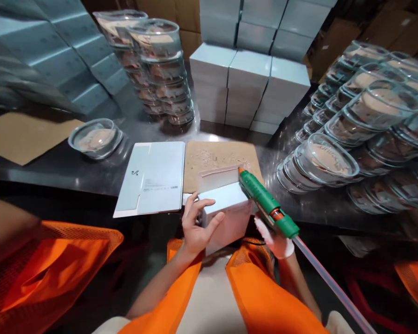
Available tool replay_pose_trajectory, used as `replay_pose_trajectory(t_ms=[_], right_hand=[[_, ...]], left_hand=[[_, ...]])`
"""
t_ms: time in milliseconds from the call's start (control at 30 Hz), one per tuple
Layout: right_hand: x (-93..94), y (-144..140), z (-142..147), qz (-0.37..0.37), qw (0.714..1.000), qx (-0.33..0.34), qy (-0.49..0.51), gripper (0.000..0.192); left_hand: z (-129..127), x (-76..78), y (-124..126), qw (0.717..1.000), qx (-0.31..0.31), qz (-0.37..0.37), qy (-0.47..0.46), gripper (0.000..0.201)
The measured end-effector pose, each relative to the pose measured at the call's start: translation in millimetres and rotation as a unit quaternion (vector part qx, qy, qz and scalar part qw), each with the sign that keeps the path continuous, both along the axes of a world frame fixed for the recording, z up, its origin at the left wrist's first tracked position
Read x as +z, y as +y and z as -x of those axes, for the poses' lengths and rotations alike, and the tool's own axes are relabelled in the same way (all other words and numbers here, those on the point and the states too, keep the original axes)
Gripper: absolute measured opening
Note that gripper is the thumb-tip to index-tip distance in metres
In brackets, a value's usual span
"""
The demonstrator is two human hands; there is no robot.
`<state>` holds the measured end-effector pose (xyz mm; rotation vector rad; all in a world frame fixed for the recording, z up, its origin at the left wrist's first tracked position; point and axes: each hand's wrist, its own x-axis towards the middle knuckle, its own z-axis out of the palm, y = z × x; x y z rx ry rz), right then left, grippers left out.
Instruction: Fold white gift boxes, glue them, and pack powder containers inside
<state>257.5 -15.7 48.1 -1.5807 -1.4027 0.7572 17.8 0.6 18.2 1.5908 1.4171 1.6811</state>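
My left hand [197, 226] grips the near left edge of a white box [230, 199], with the thumb and fingers on its top and side. The box is tilted at the table's front edge, and a flap [219, 178] stands out at its far side. In my right hand [278, 243], which wears a white glove or wrap, is a green hot glue gun [264, 195]. Its orange nozzle touches or nearly touches the flap's right end. A long clear glue stick [329, 280] trails from its back. Beneath the box's far side is a brown board [209, 157] with dried glue marks.
Flat white box sheets [156, 176] lie left of the board. One clear round container [96, 139] sits farther left, near brown cardboard [28, 134]. Container stacks [170, 74] [330, 157] and white boxes [249, 83] stand behind and right. A person in an orange vest [62, 260] is at left.
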Motion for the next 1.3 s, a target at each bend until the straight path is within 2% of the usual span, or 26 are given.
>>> replay_pose_trajectory(t_ms=[100,233,333,433,500,567,633,733,800,867,933,1000,1067,1133,1200,1300], right_hand=[[-12.6,11.7,-8.1,0.046,0.995,-0.053,0.073,0.044],[-28.3,56.5,-2.2,0.149,0.961,-0.093,0.213,0.061],[-34.9,87.3,-5.7,0.169,0.957,-0.102,0.213,0.065],[-27.5,94.0,-24.4,0.157,0.967,-0.112,0.165,0.056],[-14.6,88.2,-34.4,0.126,0.974,-0.134,0.133,0.045],[0.7,81.5,-32.7,0.076,0.978,-0.149,0.122,0.033],[14.0,79.1,-18.3,0.049,0.984,-0.091,0.147,0.042],[23.7,83.4,9.2,0.086,0.966,0.069,0.234,0.059],[24.5,85.4,18.4,0.104,0.953,0.098,0.267,0.06],[24.7,83.0,16.8,0.069,0.956,0.123,0.258,0.064],[27.8,77.9,8.5,0.011,0.953,0.213,0.215,0.075],[33.8,73.2,0.5,-0.031,0.937,0.311,0.155,0.081],[39.8,70.7,-2.2,-0.052,0.927,0.36,0.093,0.07],[42.2,69.8,0.3,-0.07,0.923,0.375,0.052,0.048],[40.0,69.0,5.0,-0.089,0.921,0.378,0.046,0.032],[29.3,64.6,11.5,-0.1,0.925,0.36,0.075,0.023]], left_hand=[[4.5,0.0,-1.0,0.999,0.001,0.032,-0.022,0.023],[7.4,2.1,0.1,0.992,-0.008,0.092,-0.082,0.031],[9.2,3.9,1.7,0.988,-0.004,0.101,-0.118,0.038],[12.4,4.7,3.1,0.986,0.0,0.102,-0.129,0.042],[13.1,5.0,4.3,0.986,-0.009,0.1,-0.132,0.043],[11.3,5.8,5.6,0.986,-0.031,0.093,-0.132,0.044],[7.1,7.1,6.8,0.986,-0.068,0.088,-0.127,0.044],[0.6,8.3,8.4,0.982,-0.108,0.094,-0.121,0.047],[-1.9,7.4,10.2,0.978,-0.114,0.111,-0.134,0.048],[-2.6,4.9,13.1,0.969,-0.116,0.122,-0.179,0.048],[-1.7,1.7,16.7,0.953,-0.13,0.107,-0.252,0.048],[0.7,-0.9,19.9,0.941,-0.146,0.075,-0.297,0.052],[4.2,-1.5,21.5,0.95,-0.159,0.054,-0.265,0.043],[7.6,0.4,21.7,0.968,-0.161,0.042,-0.187,0.024],[9.3,4.5,20.9,0.977,-0.163,0.032,-0.132,0.022],[8.2,11.7,19.6,0.978,-0.177,0.01,-0.113,0.019]])
